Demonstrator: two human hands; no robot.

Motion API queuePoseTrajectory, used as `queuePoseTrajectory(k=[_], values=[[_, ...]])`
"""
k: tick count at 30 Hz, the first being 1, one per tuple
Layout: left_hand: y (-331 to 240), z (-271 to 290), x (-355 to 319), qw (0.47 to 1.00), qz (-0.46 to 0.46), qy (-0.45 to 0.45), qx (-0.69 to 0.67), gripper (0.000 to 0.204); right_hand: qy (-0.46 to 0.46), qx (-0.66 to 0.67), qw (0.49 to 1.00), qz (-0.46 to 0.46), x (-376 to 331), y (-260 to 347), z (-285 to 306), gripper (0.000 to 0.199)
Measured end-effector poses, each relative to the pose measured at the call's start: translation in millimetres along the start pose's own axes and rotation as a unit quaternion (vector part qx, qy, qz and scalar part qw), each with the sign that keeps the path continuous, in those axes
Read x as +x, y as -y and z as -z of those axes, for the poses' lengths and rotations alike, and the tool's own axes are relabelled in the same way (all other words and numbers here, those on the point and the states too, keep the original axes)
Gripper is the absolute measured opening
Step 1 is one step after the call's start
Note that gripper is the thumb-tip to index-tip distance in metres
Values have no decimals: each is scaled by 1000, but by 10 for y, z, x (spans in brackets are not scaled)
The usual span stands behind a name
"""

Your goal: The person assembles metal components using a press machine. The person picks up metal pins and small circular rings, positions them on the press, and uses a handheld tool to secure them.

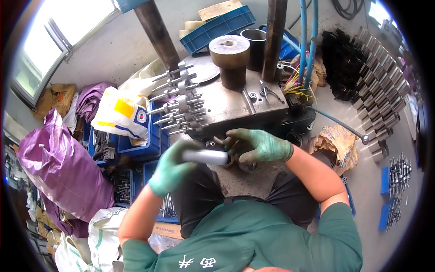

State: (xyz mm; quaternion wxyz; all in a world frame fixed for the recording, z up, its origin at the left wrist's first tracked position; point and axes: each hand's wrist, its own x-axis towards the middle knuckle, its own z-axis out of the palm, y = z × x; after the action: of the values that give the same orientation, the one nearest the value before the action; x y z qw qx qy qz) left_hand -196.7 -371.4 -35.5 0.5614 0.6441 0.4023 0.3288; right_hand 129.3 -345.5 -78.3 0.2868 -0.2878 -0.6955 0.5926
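My left hand [174, 167], in a green work glove, is closed around a smooth silvery cylinder [206, 157], blurred by motion. The cylinder lies nearly level above my lap, its dark end toward the right. Just beyond that end is my right hand [260, 145], also gloved, its thumb and forefinger apart. What lies in the dark gap between those fingers is hard to make out. Ahead stands a press bed [226, 106] with a thick round metal post [229, 52]. Several stepped metal shafts [183, 102] lie along its left edge. Pliers [268, 92] rest on its right side.
Blue crates [156, 136] with metal parts and a large purple sack [61, 165] are on my left. Silvery sleeves [380, 86] stand in rows at right, near crumpled brown paper [335, 145] and shafts in blue trays [385, 181]. Steel columns [274, 41] rise behind the bed.
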Motion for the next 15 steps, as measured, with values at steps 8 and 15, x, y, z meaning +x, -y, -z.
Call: queuePoseTrajectory(k=[8,15], values=[[760,-1242,1816,985,-127,-11,116,33,-252,64,960,-103,-62,-377,172,37],[806,-1217,2027,971,-97,-8,-220,41,-133,373,913,-100,-158,-611,341,43]])
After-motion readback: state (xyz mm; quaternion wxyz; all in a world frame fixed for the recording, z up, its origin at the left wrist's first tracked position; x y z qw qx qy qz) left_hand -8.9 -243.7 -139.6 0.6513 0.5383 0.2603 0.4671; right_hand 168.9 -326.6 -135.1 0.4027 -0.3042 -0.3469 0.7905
